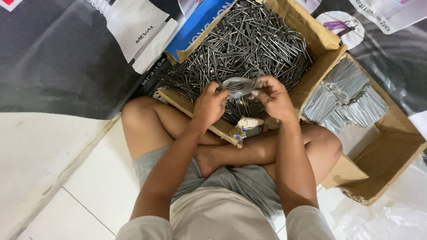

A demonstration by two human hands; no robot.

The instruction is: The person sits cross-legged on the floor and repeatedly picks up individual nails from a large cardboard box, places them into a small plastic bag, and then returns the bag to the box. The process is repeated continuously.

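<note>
Now | left grip (210, 105), right grip (272, 95) pinching clear plastic bag (239, 85) between them | above nails (249, 40)

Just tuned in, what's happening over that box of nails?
A person sits cross-legged on a tiled floor, both hands raised over an open cardboard box heaped with loose steel nails. The left hand and right hand together hold a small clear plastic bag, with the fingers pinching its edges. To the right, a second cardboard box holds bagged packs of nails. A small roll of tape rests by the knees.
</note>
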